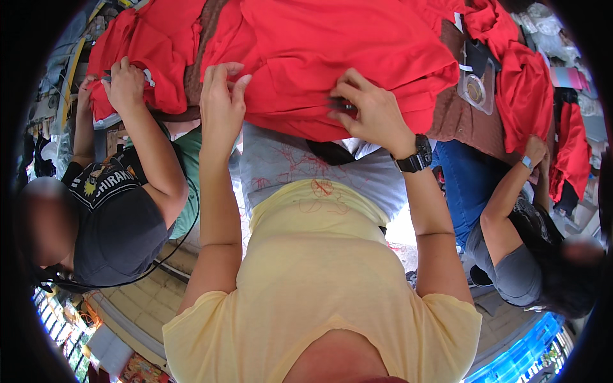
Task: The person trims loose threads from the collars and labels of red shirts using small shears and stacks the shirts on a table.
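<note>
A red knit garment (332, 57) lies spread over the work surface in front of me, its near edge hanging toward my lap. Over its left side my left hand (223, 96) is raised, thumb and fingers apart, with nothing visible between them. My right hand (370, 105), with a black watch on the wrist, is curled above the garment's near right part. Its fingers close around a small dark object (345, 105) that is blurred and partly hidden by them. Loose red threads (306, 163) are scattered on the grey cloth over my lap.
A co-worker (128, 191) at left handles another red garment (147, 57). At right, a second co-worker (511, 249) reaches to more red fabric (523, 83). A clear plastic box (477, 86) with a tape roll sits on the brown cloth (463, 124) to the right.
</note>
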A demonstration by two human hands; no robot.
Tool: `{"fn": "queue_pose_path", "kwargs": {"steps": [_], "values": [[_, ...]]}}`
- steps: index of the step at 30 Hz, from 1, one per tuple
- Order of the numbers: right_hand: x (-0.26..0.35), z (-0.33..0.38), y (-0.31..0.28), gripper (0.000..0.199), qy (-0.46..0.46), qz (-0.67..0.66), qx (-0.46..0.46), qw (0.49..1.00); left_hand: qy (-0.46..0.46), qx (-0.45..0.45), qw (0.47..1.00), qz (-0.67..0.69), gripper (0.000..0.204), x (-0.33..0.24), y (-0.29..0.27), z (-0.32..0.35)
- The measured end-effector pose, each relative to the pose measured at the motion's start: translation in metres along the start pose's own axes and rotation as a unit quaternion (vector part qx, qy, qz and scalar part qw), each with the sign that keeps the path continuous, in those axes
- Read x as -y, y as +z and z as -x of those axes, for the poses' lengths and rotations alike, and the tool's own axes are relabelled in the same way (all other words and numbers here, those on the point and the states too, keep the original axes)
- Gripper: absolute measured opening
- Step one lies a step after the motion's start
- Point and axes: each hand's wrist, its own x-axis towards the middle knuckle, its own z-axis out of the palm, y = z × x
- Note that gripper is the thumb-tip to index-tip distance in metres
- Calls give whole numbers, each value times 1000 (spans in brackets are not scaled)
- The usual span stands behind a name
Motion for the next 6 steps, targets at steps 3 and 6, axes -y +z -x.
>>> {"fn": "queue_pose_path", "kwargs": {"steps": [3, 6], "values": [[1, 7, -8, 23, 15, -17, -21, 1000, -45, 56, 995, 65, 21, -8, -1, 4], [-3, 15, -17, 26, 25, -64, -39, 997, 42, 203, 978, -33, 33, -4, -11, 22]]}}
